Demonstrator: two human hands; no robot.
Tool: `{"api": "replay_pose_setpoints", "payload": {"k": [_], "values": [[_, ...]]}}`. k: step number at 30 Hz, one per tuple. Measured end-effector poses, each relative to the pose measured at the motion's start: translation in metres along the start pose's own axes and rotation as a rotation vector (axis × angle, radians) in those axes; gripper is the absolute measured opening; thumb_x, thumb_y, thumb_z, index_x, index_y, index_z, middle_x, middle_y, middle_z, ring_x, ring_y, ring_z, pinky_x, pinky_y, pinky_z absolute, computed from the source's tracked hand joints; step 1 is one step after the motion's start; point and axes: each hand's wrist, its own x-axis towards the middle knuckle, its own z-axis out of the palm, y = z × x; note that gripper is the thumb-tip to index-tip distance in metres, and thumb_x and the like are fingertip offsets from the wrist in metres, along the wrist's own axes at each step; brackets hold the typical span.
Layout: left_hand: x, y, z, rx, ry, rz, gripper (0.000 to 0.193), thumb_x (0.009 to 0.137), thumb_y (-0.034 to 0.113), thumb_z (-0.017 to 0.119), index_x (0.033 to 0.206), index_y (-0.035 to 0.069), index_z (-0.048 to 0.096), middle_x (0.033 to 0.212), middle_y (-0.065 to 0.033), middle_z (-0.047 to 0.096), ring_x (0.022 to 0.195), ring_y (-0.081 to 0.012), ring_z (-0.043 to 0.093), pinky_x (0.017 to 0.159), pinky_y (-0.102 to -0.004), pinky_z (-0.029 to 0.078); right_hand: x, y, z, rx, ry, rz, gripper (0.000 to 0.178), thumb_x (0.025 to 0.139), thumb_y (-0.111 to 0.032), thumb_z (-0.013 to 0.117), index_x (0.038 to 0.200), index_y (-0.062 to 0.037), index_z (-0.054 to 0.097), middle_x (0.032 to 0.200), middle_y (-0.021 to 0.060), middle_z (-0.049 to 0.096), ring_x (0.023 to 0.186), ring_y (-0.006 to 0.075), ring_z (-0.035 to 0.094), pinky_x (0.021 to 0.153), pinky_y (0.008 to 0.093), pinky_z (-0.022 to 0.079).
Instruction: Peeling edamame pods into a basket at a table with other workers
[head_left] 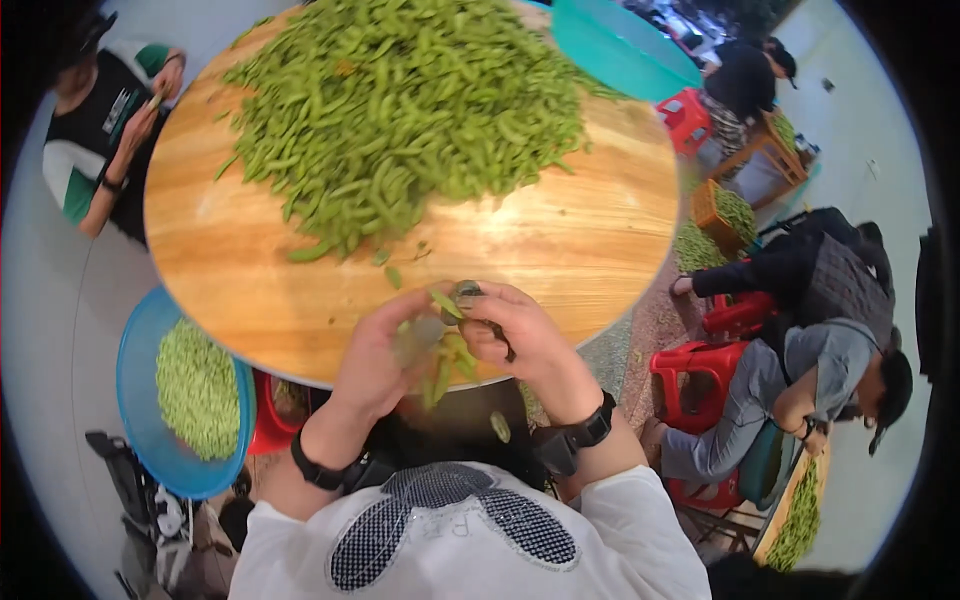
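My left hand (pixel 378 352) is partly blurred at the near edge of the round table, its fingers closed around a green bean pod (pixel 446 304). My right hand (pixel 525 332) meets it, gripping a small dark tool (pixel 466 292) against the pod's tip; the tool's exact kind is unclear. Just below the hands are several loose pods (pixel 448 364), blurred; whether they rest in the left hand or are dropping cannot be told. Lower still, one pale piece (pixel 500 427) hangs in the air. Beyond the hands spreads a large heap of bean pods (pixel 400 120).
The wooden table (pixel 590 240) fills the middle. A blue basin (pixel 130 400) of pods stands lower left, a teal basin (pixel 625 50) at the far edge. One person (pixel 110 130) handles a pod at left; others sit at right among red stools (pixel 690 375) and baskets (pixel 715 212).
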Motion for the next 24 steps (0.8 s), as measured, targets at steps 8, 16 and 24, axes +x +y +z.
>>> {"api": "replay_pose_setpoints", "payload": {"k": [8,16,24], "values": [[0.003,-0.007,-0.018,-0.129,0.092,0.185,0.013,0.082,0.001,0.058,0.094,0.005,0.062,0.079,0.0006,0.061,0.057,-0.0029,0.048,0.049,-0.0169,0.034,-0.004,0.013,0.026,-0.444,-0.095,-0.130,0.018,0.097,-0.019,0.040,0.088,-0.0055,0.048,0.068,-0.0027,0.044,0.056,0.0038,0.036,0.047,0.0191,0.028],[0.000,-0.011,-0.021,-0.069,0.078,0.296,0.010,0.082,0.000,0.058,0.091,0.002,0.061,0.085,-0.0027,0.063,0.073,-0.0094,0.058,0.065,-0.0215,0.046,0.001,0.021,0.030,-0.464,-0.023,-0.075,0.016,0.097,-0.017,0.040,0.090,-0.0054,0.048,0.068,-0.0020,0.045,0.052,0.0041,0.034,0.045,0.0179,0.027],[0.002,-0.003,-0.032,-0.162,-0.189,0.030,0.015,0.077,0.011,0.070,0.085,0.004,0.059,0.085,0.0007,0.056,0.076,-0.0084,0.054,0.066,-0.0198,0.043,-0.003,0.027,0.027,0.048,-0.084,0.098,0.013,0.095,-0.015,0.045,0.089,-0.0048,0.052,0.064,-0.0016,0.045,0.048,0.0054,0.035,0.043,0.0210,0.030]]}}
